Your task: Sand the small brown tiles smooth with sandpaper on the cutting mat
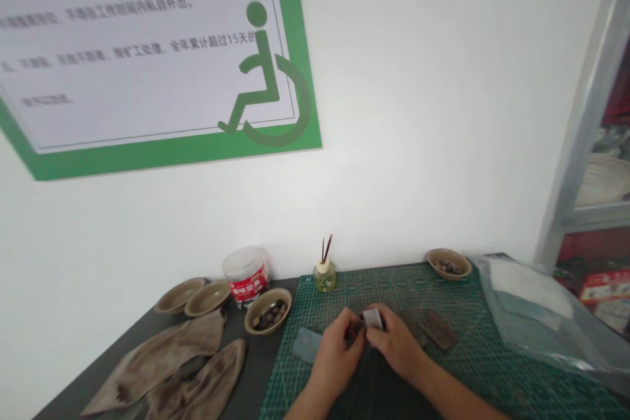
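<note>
Above the green cutting mat (pixel 378 279), my two hands are brought close together. My right hand (pixel 401 344) is closed, pinching a small light-grey piece (pixel 373 319) that looks like folded sandpaper. My left hand (pixel 337 351) has its fingers curled round a small dark brown object, mostly hidden by the fingers; its kind cannot be made out. On the mat beside my left wrist lies a blue-grey flat sheet (pixel 306 344). To the right of my right hand is a worn brown flat piece (pixel 437 330).
Bowls with small dark pieces stand at left (pixel 250 323) and back right (pixel 466 270). A clear plastic jar (pixel 245 269), a reed diffuser (pixel 325 277) and two more bowls (pixel 172 295) line the back. Stained cloths (pixel 157 354) lie left, a plastic bag (pixel 536 315) right.
</note>
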Demonstrator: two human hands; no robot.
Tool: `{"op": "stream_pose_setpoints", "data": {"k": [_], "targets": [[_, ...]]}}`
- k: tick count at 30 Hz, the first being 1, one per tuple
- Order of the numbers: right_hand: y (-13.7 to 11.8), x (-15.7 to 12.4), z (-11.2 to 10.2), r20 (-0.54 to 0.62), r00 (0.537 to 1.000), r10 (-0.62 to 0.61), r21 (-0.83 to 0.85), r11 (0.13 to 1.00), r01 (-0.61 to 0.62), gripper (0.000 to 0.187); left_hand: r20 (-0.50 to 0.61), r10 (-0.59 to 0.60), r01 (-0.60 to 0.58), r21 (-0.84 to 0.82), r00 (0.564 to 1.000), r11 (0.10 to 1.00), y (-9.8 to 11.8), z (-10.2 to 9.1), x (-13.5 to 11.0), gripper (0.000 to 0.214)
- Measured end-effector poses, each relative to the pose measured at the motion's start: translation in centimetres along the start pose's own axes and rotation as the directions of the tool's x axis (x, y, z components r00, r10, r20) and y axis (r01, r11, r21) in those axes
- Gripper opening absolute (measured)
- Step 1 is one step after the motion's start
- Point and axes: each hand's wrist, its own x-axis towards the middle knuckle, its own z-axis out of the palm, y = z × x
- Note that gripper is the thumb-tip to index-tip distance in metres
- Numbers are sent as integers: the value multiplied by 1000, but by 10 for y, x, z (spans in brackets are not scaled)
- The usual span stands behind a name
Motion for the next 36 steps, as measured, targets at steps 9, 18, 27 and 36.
{"op": "stream_pose_setpoints", "data": {"k": [9, 18, 27, 36], "targets": [[-7, -3, -19, 33, 999, 35, 91, 995, -37, 12, 60, -20, 18, 40, 998, 999, 4, 4, 0, 3], [-8, -1, -18, 67, 995, 79, 24, 996, -81, 22, 103, -12, 3, 91, 995, 996, 4, 4, 0, 5], [-10, -1, -26, 20, 994, 108, 68, 992, -109, 23, 47, 35, -42, 175, 998, 984, 10, 1, -1, 10], [-19, -10, -29, -9, 994, 112, 66, 992, -111, 9, 14, 9, -12, 189, 1000, 982, 25, 4, 2, 13]]}}
